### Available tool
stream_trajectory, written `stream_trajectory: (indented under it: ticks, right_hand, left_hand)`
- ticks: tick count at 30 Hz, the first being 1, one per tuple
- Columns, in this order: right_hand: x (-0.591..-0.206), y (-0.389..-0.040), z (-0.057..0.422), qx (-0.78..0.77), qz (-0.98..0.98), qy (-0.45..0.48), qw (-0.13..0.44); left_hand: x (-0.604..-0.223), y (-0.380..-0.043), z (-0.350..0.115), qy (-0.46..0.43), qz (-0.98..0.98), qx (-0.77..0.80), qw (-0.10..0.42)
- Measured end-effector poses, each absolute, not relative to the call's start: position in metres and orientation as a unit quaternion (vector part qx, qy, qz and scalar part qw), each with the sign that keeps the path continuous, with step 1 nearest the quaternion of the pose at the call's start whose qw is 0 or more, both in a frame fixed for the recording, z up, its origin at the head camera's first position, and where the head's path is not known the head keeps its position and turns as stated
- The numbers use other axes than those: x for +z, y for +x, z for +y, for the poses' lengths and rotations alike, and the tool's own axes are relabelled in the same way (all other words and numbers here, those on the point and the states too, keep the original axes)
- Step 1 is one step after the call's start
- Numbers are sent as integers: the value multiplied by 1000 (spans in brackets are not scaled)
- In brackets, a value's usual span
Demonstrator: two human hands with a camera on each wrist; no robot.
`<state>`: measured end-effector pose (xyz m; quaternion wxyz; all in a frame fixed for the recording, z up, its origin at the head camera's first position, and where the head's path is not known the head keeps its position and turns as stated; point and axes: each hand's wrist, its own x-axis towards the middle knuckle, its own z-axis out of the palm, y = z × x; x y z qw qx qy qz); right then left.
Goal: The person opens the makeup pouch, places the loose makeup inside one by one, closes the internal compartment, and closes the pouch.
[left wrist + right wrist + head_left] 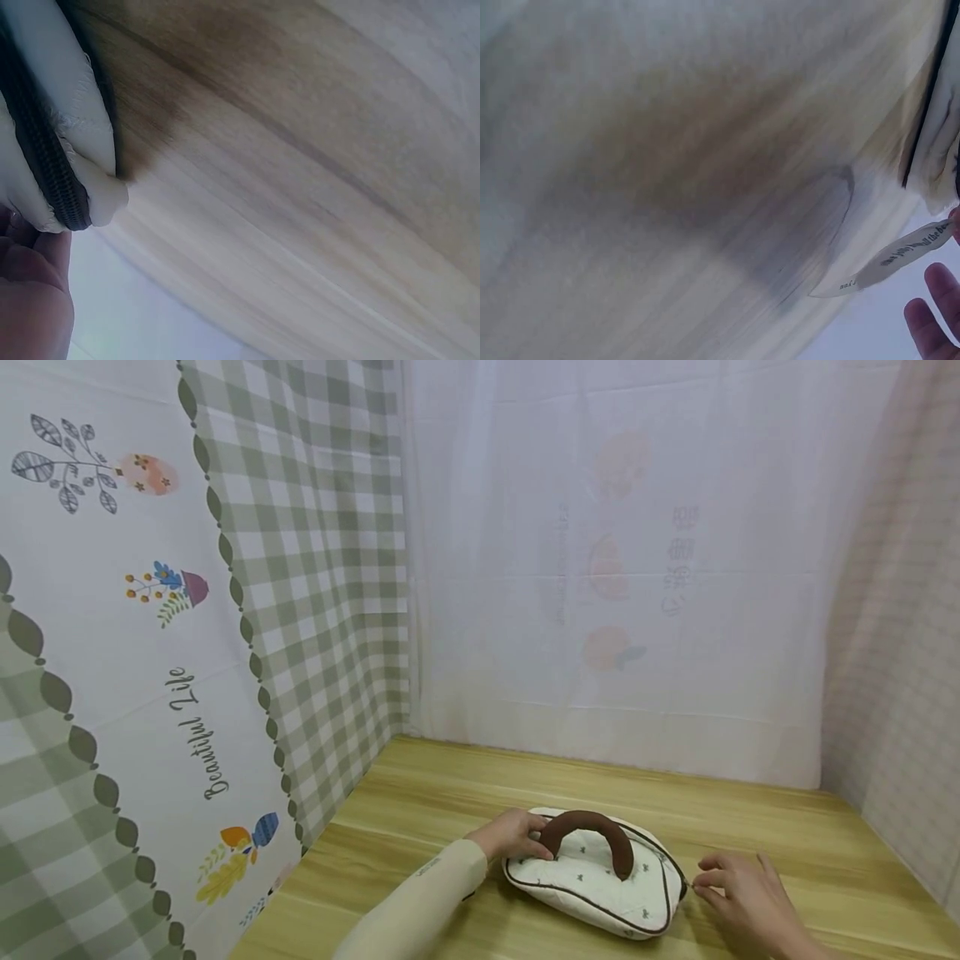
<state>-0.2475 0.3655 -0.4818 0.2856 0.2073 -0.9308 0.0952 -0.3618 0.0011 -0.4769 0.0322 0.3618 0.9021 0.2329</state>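
A white quilted pouch with small dark prints and dark piping lies on the table, its padded brown handle arching up. My left hand grips the pouch's left end, close to the foot of the handle. In the left wrist view the dark zipper runs down to that end, by the fingers. At the opposite end, my right hand pinches the zipper pull between thumb and forefinger. A pale ribbon with printed lettering hangs from that pinch in the right wrist view, the other fingers held apart.
The wood-grain table extends behind and to both sides of the pouch. A green checked cloth with printed plants hangs at the left, a sheer white curtain at the back, and another pale checked cloth at the right.
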Motion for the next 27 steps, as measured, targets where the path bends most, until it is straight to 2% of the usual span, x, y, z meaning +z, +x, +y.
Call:
stream_trajectory:
  ticks: [10,18,27]
  right_hand:
    - [-479,-234,359,122,-940,180,262]
    - [-477,-233,359,136,-953,166,216]
    - [-481,-235,362,101,-934,224,261]
  left_hand:
    - [-476,-360,3,351,906,235,26]
    - [-474,-359,4,337,911,238,28]
    - [-474,-359,5,322,913,249,31]
